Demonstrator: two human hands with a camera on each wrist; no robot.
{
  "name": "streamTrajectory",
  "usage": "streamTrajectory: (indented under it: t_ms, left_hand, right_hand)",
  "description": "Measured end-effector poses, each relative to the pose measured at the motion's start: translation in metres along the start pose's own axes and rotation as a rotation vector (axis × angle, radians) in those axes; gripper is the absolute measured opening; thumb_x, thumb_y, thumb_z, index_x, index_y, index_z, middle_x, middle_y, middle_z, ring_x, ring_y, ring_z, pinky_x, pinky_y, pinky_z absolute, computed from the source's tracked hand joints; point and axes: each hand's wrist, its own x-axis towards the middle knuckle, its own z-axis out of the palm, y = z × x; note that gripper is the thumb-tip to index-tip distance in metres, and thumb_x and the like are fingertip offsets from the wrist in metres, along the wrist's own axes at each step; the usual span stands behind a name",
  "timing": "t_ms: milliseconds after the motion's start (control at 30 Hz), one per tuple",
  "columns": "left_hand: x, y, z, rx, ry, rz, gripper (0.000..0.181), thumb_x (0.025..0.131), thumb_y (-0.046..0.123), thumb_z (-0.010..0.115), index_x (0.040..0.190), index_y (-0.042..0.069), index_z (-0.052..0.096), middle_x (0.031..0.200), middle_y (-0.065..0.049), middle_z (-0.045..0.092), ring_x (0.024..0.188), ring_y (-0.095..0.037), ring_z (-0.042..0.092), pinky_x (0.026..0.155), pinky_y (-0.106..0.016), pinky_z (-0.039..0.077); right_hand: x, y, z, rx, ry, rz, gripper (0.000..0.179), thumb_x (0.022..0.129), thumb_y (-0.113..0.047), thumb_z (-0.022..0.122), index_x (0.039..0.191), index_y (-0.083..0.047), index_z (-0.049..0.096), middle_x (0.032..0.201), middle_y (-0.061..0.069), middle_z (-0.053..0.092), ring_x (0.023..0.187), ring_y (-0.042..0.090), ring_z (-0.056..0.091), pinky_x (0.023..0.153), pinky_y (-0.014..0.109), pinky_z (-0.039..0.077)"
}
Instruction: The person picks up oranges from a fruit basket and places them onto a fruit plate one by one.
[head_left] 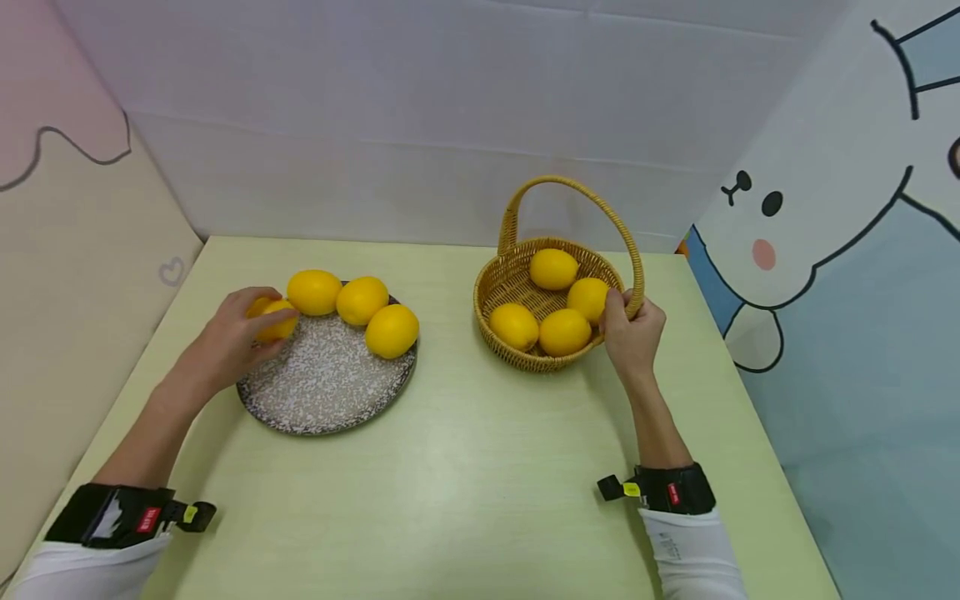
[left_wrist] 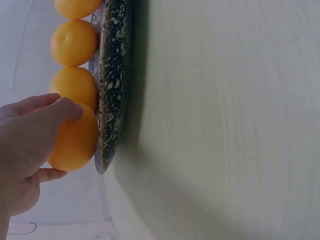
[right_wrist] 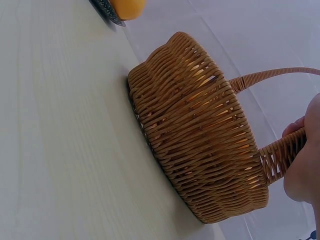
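Note:
My left hand (head_left: 238, 333) grips a yellow lemon (head_left: 276, 322) at the left rim of a speckled grey plate (head_left: 322, 392). Thumb and fingers curl round this lemon (left_wrist: 75, 142) in the left wrist view. Several more lemons (head_left: 391, 331) sit along the plate's far and right side. With my right hand (head_left: 636, 337) I hold the handle (head_left: 636, 275) of a wicker basket (head_left: 487, 292) low on its right side. Inside the basket lie several lemons (head_left: 553, 269). In the right wrist view the basket's woven wall (right_wrist: 195, 135) hides most of its contents.
Both things stand on a pale table (head_left: 450, 500), the plate at left and the basket farther right. A white wall (head_left: 420, 125) rises behind the table. Side panels close it in, the right one (head_left: 847, 375) printed with a cartoon figure.

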Motion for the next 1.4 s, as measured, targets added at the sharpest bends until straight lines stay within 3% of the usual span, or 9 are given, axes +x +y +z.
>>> streamTrajectory:
  t_ms: [100,433,700,867,1200,1400]
  left_hand:
    - [-0.002,-0.001,0.003,-0.001,-0.009,-0.010,0.050,0.063,-0.012,0.089,0.111,-0.002,0.078,0.125,-0.032,0.055,0.116,-0.049,0.046,0.093,-0.063,0.043]
    - [0.000,-0.004,0.007,0.018,-0.016,-0.006,0.051,0.063,-0.011,0.090,0.111,-0.001,0.077,0.125,-0.032,0.055,0.116,-0.049,0.046,0.093,-0.064,0.043]
    - [0.003,-0.002,0.005,0.051,-0.041,-0.002,0.052,0.063,-0.009,0.091,0.112,0.000,0.078,0.126,-0.031,0.056,0.115,-0.049,0.047,0.090,-0.066,0.046]
    - [0.002,-0.002,0.006,0.054,-0.050,-0.023,0.052,0.066,-0.002,0.092,0.115,0.000,0.076,0.127,-0.031,0.055,0.114,-0.049,0.047,0.088,-0.066,0.047]
    - [0.003,-0.003,0.010,0.061,-0.017,-0.069,0.066,0.070,0.022,0.092,0.128,0.002,0.070,0.130,-0.028,0.055,0.118,-0.049,0.047,0.095,-0.068,0.039]
    - [0.003,-0.001,0.008,0.084,-0.025,-0.103,0.080,0.070,0.032,0.091,0.139,0.002,0.063,0.140,-0.029,0.050,0.126,-0.050,0.042,0.102,-0.070,0.033]
  right_hand:
    - [0.000,0.000,0.000,-0.003,0.000,0.002,0.042,0.101,0.001,0.055,0.059,-0.002,0.049,0.046,-0.001,0.049,0.037,0.008,0.040,0.032,0.013,0.028]
    - [0.000,0.001,0.001,0.000,0.004,0.012,0.042,0.101,0.001,0.055,0.059,-0.002,0.050,0.047,0.002,0.049,0.037,0.008,0.040,0.032,0.013,0.029]
    - [0.007,0.030,-0.005,0.011,-0.001,0.001,0.044,0.102,-0.006,0.058,0.059,-0.002,0.049,0.046,-0.004,0.050,0.036,0.011,0.040,0.030,0.016,0.027]
    - [0.007,0.034,-0.006,0.013,-0.002,-0.015,0.044,0.102,-0.009,0.059,0.059,-0.004,0.050,0.046,-0.001,0.050,0.035,0.013,0.040,0.029,0.018,0.027]
    - [0.006,0.030,-0.006,0.008,0.009,-0.004,0.043,0.102,-0.005,0.057,0.059,-0.001,0.049,0.045,-0.004,0.049,0.035,0.011,0.039,0.029,0.015,0.027]
    - [0.002,0.007,-0.002,0.020,-0.004,0.007,0.043,0.101,0.000,0.055,0.059,-0.001,0.048,0.046,-0.001,0.049,0.036,0.009,0.040,0.031,0.014,0.028]
